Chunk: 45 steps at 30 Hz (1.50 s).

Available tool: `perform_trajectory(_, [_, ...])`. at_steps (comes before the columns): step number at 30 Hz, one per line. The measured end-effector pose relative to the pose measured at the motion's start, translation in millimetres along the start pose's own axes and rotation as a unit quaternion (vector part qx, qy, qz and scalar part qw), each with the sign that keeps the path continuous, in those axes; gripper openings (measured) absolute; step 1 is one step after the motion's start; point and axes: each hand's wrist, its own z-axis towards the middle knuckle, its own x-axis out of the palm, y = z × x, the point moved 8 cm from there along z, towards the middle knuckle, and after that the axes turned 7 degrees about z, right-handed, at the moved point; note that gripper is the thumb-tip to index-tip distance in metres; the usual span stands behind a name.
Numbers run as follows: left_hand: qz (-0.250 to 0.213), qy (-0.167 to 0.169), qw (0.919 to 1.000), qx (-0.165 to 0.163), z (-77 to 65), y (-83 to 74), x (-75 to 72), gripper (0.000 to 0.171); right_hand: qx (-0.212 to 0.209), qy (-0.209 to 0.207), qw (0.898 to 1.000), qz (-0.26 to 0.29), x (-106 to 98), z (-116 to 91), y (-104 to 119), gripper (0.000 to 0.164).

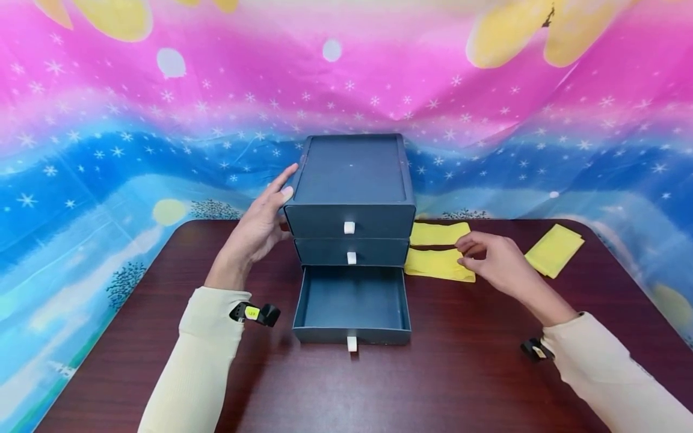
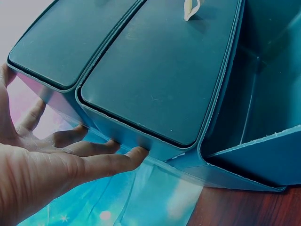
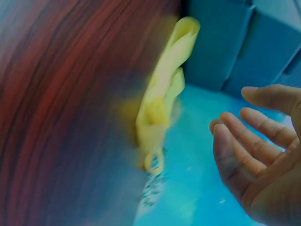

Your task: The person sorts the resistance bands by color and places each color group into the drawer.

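while the left side of the cabinet point(image 1: 351, 171) is pressed by the spread fingers of the left hand point(image 1: 257, 231), nothing is clasped there. the right hand point(image 1: 499, 260) is placed at the right ends of the back cloth point(image 1: 440, 233) and the front cloth point(image 1: 438, 264); its fingers are loosely bent, nothing is seen gripped, and in the right wrist view a gap is shown between them and the blurred yellow cloth. the step in hand is judged to be the reach for a cloth. for the next move, a careful pinch at one end would be needed, with the cabinet held steady. both cloths are laid on the table point(image 1: 460, 385), beside the cabinet; the right cloth point(image 1: 554, 251) is set apart from them. only the bottom drawer point(image 1: 325, 335) is pulled out, and only its bare floor is seen inside. the middle drawer point(image 1: 325, 252) and top drawer point(image 1: 316, 222) are closed, so their contents cannot be told.
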Motion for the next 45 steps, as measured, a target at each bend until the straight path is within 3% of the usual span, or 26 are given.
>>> perform_trajectory(8, [-0.011,-0.001,0.9999,-0.001,0.7,1.2,0.0,0.058,0.004,0.058,0.998,-0.007,13.7,19.1,-36.4,0.040])
perform_trajectory(16, [-0.003,0.001,1.0000,0.001,0.4,-0.2,-0.1,0.060,0.031,0.115,0.993,-0.022,27.1,30.1,-52.2,0.047])
perform_trajectory(25, [-0.004,0.000,1.0000,0.002,1.9,-0.5,1.5,0.060,0.029,0.119,0.992,-0.023,26.3,29.7,-52.0,0.046])
perform_trajectory(33, [0.000,-0.004,1.0000,-0.001,2.1,1.0,-0.1,0.057,0.000,0.098,0.995,-0.037,16.5,19.4,-43.1,0.043])
perform_trajectory(37, [0.004,-0.004,1.0000,-0.001,1.8,1.5,-0.3,0.058,0.003,0.101,0.994,-0.045,15.3,13.4,-46.8,0.037])
perform_trajectory(45, [0.001,-0.001,1.0000,-0.001,1.4,1.2,1.2,0.058,0.011,0.117,0.992,-0.049,17.4,7.7,-54.8,0.043])
